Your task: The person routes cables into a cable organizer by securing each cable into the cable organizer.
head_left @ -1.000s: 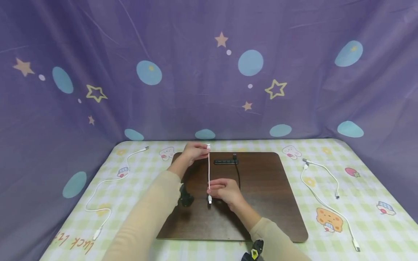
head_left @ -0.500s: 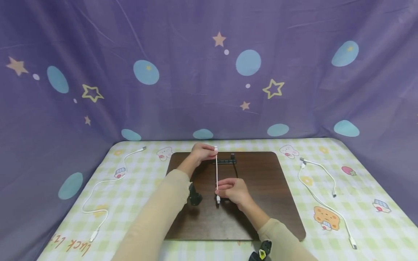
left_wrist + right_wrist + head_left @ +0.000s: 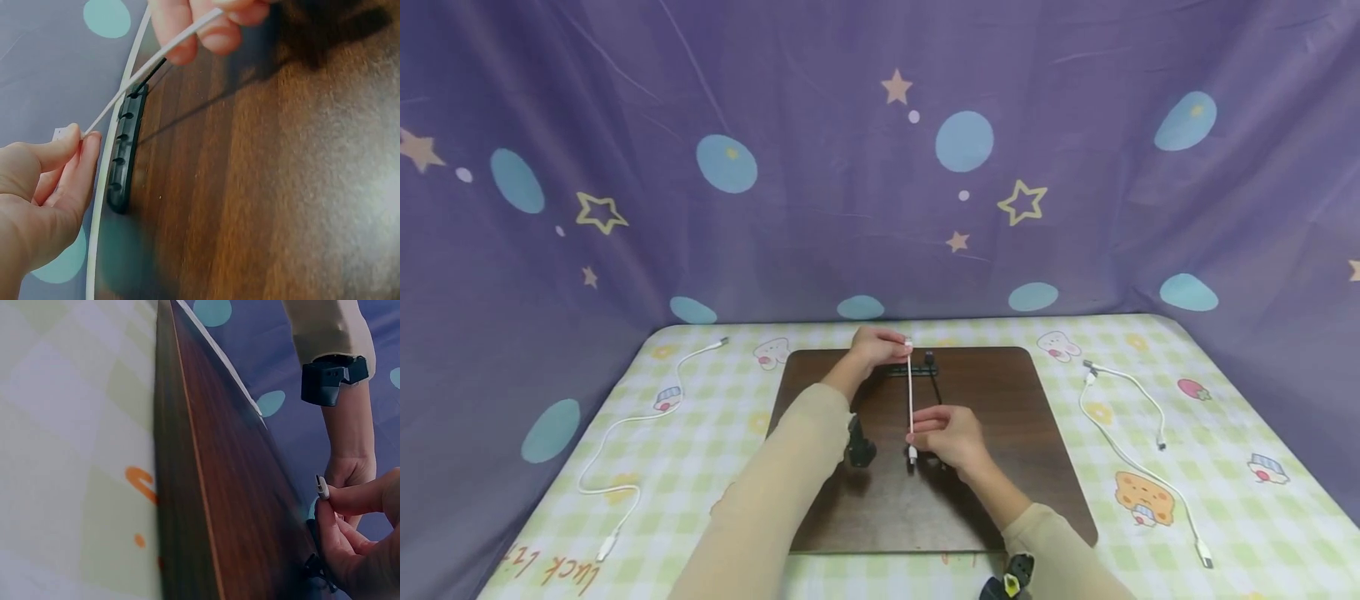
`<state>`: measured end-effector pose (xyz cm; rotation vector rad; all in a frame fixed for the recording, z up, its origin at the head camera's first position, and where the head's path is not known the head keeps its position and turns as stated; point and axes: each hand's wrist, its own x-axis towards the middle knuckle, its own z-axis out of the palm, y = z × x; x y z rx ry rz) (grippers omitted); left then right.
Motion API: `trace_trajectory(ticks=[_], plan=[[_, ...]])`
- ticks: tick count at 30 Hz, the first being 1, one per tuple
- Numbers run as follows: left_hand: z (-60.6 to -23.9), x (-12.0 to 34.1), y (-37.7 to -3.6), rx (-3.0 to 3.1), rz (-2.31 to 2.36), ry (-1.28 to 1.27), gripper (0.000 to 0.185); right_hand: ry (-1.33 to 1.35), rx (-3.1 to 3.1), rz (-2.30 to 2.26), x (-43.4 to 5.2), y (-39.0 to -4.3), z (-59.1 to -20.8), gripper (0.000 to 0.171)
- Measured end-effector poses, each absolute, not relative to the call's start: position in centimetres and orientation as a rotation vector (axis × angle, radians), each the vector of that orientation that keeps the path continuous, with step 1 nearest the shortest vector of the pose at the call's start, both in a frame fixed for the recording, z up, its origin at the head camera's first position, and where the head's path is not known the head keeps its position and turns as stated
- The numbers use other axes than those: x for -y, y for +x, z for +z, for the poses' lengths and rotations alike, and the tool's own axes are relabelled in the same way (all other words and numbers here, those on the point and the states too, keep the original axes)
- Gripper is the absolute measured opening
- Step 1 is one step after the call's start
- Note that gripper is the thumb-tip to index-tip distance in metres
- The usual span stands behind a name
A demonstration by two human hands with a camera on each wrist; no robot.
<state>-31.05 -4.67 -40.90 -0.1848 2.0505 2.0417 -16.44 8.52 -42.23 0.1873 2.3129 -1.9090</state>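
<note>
A white USB cable (image 3: 911, 392) is stretched straight between both hands above the dark wooden board. My left hand (image 3: 880, 346) pinches its far end just by the white plug. Near the other end, my right hand (image 3: 951, 433) pinches it with thumb and fingers; the small connector (image 3: 322, 487) sticks out past the fingertips in the right wrist view. Beneath the cable's far part, at the board's back, lies a dark cable-holder strip (image 3: 122, 156) with several slots. A black cable (image 3: 935, 385) sits at the strip's right end, its nearer part hidden behind my right hand.
The brown board (image 3: 1000, 500) lies on a checked tablecloth (image 3: 722, 442). One white cable (image 3: 625, 421) lies curved on the left. On the right are a short white cable (image 3: 1138, 385) and a longer one (image 3: 1120, 450). A purple curtain (image 3: 820, 242) hangs behind.
Both hands have carried the taut white cable to the right, from left of the holder strip to over it. The grip looks the same. The head view has shifted slightly.
</note>
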Motion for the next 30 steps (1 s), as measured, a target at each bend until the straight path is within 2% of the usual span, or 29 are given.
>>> trace_trajectory(ticks=[16,30], plan=[[-41.9,3.2,-31.5,-2.19,1.962,-0.111,0.027,0.213,-2.512,-1.723,-10.1,-16.9,-42.1,0.026],[-42.4,3.4,-31.8,-2.561,1.616,0.0,0.022,0.159,-2.618,-1.635,-10.4,-17.0,-42.9,0.023]])
